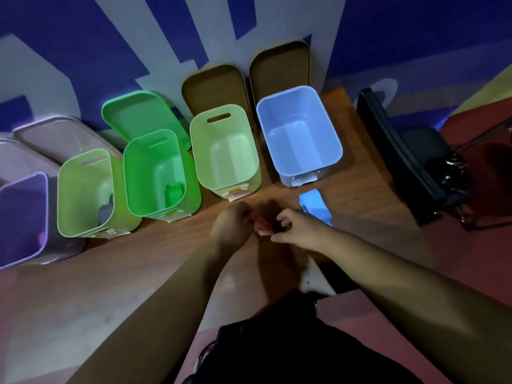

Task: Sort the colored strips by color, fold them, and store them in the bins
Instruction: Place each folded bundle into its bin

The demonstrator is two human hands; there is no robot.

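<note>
At the centre of the frame, the left hand [232,223] and the right hand [296,229] are close together above the wooden surface [171,245], both with fingers curled on a small red strip [262,226] held between them. A folded blue strip [314,205] lies on the surface just right of the hands, in front of the blue bin [329,134]. Across the upper frame stand the pale green bin [199,145], the bright green bin [133,167] holding a green strip [174,193], the light green bin [66,195] and, at far left, the purple bin [25,212].
</note>
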